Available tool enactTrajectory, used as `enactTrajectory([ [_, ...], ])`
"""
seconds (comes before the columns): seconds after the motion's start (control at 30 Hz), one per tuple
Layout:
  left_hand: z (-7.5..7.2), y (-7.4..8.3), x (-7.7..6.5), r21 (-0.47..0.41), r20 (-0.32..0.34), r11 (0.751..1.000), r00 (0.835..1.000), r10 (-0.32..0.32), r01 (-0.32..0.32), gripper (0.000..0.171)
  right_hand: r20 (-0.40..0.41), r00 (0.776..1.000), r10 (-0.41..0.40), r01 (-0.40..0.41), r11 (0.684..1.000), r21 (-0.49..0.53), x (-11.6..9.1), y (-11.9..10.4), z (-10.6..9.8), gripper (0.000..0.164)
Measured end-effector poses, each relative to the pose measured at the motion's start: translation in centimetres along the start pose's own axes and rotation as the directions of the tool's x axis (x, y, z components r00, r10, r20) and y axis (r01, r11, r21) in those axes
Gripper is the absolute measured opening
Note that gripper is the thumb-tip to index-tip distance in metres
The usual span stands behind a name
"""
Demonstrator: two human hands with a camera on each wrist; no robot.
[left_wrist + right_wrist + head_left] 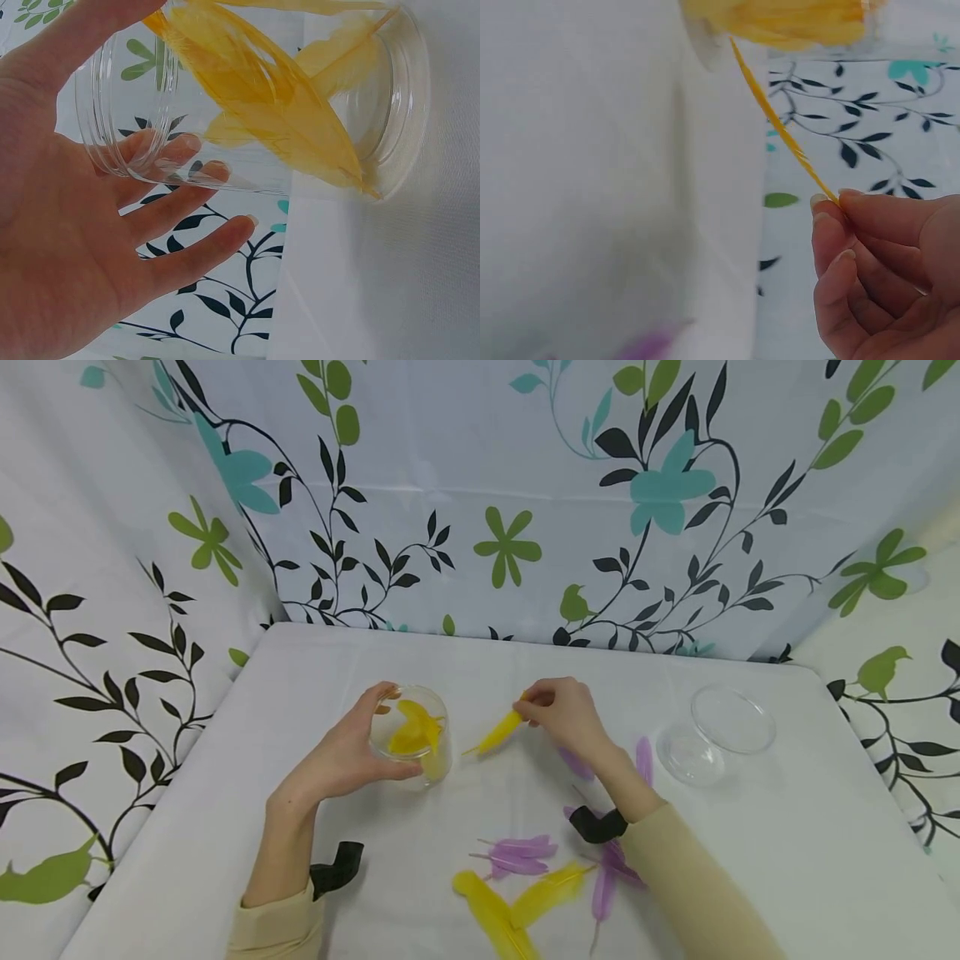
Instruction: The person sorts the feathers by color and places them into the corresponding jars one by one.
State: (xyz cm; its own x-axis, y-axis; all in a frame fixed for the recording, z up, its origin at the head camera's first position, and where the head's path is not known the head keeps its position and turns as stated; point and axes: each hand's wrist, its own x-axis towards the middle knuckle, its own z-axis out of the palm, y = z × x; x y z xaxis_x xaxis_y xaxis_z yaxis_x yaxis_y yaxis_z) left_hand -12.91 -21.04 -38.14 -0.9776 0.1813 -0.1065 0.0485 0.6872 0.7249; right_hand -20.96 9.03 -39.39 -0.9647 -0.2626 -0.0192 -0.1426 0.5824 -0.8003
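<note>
My left hand (337, 758) holds a clear jar (446, 758) at its rim, thumb on the near side and fingers around the far side. Several yellow feathers (262, 97) lie inside the jar, leaning against its wall in the left wrist view. To the right of it, my right hand (564, 714) pinches one end of a single yellow feather (501, 732) between thumb and fingertips. The quill of this feather points left and down toward the jar, apart from it in the head view. Seen edge-on in the right wrist view, the feather looks like a thin strip.
Purple feathers (521, 857) lie scattered in front of and under my right forearm. More yellow feathers (487, 906) rest at the near edge of view. A second clear jar (720, 750) stands on the white table (810, 827) at right. Patterned curtains (450, 468) surround the table.
</note>
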Motion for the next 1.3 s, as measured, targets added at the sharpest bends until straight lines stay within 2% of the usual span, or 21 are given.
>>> enactTrajectory([
  [0.27, 0.0, 0.0, 0.1, -0.001, 0.008, 1.000, 1.000, -0.016, 0.016, 0.108, -0.122, 0.986, -0.115, 0.116, 0.993, 0.002, -1.6, -3.1, -3.4, 0.018],
  [0.53, 0.0, -0.1, 0.2, 0.004, 0.007, 1.000, 1.000, -0.022, 0.022, 0.108, -0.180, 0.968, -0.175, 0.188, 0.981, 0.056, -1.8, -5.8, -3.7, 0.017],
  [0.67, 0.0, -0.1, 0.2, 0.003, 0.009, 1.000, 1.000, -0.025, 0.025, 0.109, -0.197, 0.962, -0.187, 0.210, 0.972, 0.102, -1.4, -6.9, -2.5, 0.017],
  [0.73, 0.0, -0.1, 0.1, -0.001, 0.010, 1.000, 1.000, -0.024, 0.024, 0.109, -0.198, 0.958, -0.208, 0.230, 0.969, 0.093, -1.2, -7.3, -1.4, 0.017],
  [0.9, 0.0, 0.0, 0.1, -0.020, 0.009, 1.000, 1.000, -0.009, 0.009, 0.109, -0.172, 0.932, -0.319, 0.316, 0.948, -0.042, -0.9, -8.2, 1.6, 0.014],
  [1.03, 0.0, -0.1, 0.0, -0.023, 0.003, 1.000, 1.000, 0.007, -0.007, 0.110, -0.121, 0.929, -0.349, 0.332, 0.933, -0.141, -0.6, -8.3, 3.9, 0.013],
  [1.3, -0.1, -0.2, 0.0, -0.016, 0.000, 1.000, 1.000, 0.015, -0.015, 0.109, -0.028, 0.911, -0.411, 0.396, 0.894, -0.209, -0.7, -8.3, 6.2, 0.011],
])
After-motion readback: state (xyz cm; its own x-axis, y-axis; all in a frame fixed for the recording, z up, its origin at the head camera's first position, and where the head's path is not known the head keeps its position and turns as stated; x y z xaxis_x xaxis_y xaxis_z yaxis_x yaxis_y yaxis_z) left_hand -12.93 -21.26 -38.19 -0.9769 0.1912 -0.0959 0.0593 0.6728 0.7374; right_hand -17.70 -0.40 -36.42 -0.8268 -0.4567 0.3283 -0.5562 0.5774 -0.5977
